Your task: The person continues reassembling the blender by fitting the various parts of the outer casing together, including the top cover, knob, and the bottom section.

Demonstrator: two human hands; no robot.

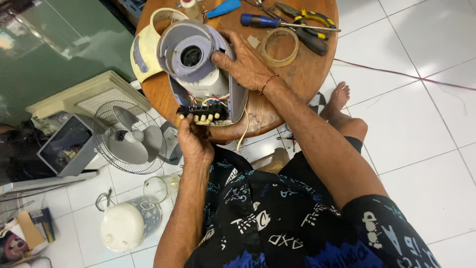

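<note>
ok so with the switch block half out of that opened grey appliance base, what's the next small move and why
Probably ease the black switch block with cream buttons a little further out with the left hand. Its coloured wires run into the grey plastic appliance base, which the right hand steadies on the round wooden table, so pull gently.

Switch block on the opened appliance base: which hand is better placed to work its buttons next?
Probably left: the left hand already pinches the switch block, while the right hand steadies the appliance base.
</note>
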